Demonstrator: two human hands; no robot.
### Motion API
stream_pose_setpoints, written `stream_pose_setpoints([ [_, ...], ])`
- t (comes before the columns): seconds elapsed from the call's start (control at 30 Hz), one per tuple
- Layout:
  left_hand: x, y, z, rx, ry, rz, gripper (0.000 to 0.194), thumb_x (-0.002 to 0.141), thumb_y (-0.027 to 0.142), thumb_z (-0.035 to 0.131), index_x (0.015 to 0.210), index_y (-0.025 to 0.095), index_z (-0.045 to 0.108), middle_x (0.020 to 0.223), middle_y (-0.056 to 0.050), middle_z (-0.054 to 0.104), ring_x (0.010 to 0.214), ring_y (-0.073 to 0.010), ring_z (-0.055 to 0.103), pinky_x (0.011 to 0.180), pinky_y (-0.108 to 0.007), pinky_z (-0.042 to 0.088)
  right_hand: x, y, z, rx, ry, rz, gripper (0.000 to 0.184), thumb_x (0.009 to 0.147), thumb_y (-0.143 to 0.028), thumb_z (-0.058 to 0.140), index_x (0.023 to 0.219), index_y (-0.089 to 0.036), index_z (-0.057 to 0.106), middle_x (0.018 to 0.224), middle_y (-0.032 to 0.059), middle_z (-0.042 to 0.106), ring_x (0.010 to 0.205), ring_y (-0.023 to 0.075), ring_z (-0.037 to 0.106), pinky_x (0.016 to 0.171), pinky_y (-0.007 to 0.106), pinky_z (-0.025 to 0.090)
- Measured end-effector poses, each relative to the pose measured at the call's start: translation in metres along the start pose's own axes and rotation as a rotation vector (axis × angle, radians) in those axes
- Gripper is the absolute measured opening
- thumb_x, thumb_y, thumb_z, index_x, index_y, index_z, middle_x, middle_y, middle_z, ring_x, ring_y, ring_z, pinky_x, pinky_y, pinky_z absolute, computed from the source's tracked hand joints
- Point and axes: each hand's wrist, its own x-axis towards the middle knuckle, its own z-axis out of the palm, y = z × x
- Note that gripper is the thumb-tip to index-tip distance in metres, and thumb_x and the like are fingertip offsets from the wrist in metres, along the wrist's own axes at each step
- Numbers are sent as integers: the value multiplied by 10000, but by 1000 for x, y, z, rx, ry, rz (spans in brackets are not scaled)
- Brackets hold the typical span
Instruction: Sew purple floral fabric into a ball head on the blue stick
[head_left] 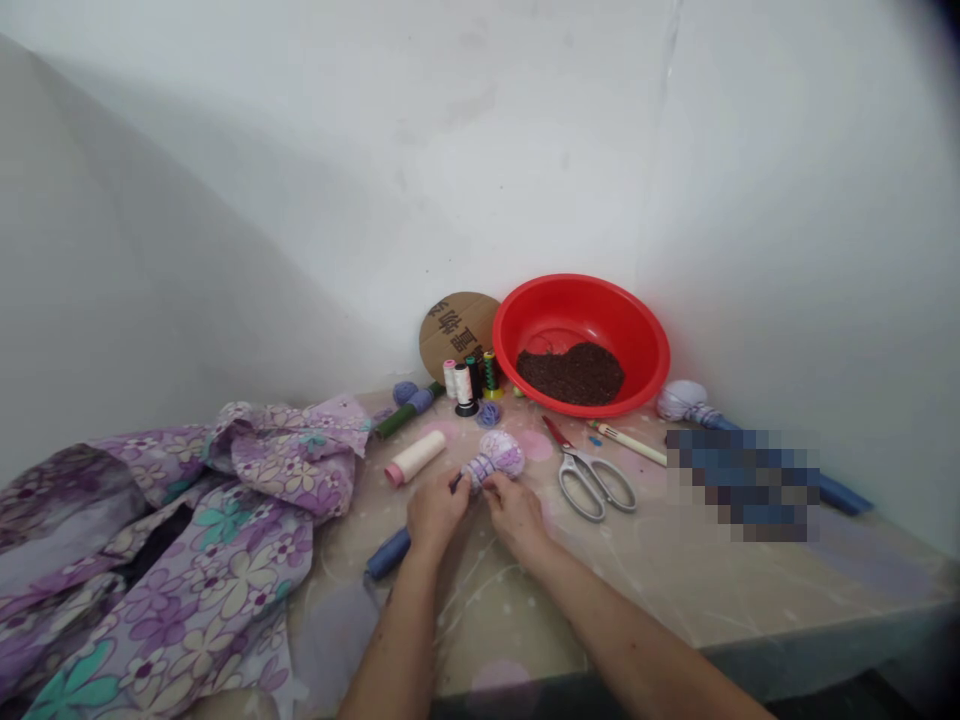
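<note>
On the tabletop (660,580), the red plastic basin (577,282) serves as reference. Forward of the basin, a lilac fabric bundle (501,453) is held slantwise, its ball end pointing away from the left hand (439,515). That hand and the right hand (516,515), both partly closed, grip its neck; the right sits nearer the ball.

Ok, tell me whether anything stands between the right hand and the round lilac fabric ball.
Nothing visible does: the right hand rests against the thread-wrapped neck of the round lilac fabric ball, and the left hand holds that neck from the other side.
</note>
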Motion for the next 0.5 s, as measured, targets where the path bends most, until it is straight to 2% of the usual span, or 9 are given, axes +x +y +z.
stream_pose_setpoints([
  [0.5, -3, 2, -1, -29, -10, -16, 390, 791, 466, 362, 1029, 269, 600, 965, -52, 649, 906, -183, 563, 738, -244, 379, 8, 4, 9, 146, 46, 8, 157, 746, -210, 463, 853, -188, 576, 749, 22, 641, 695, 152, 571, 591, 226, 367],
])
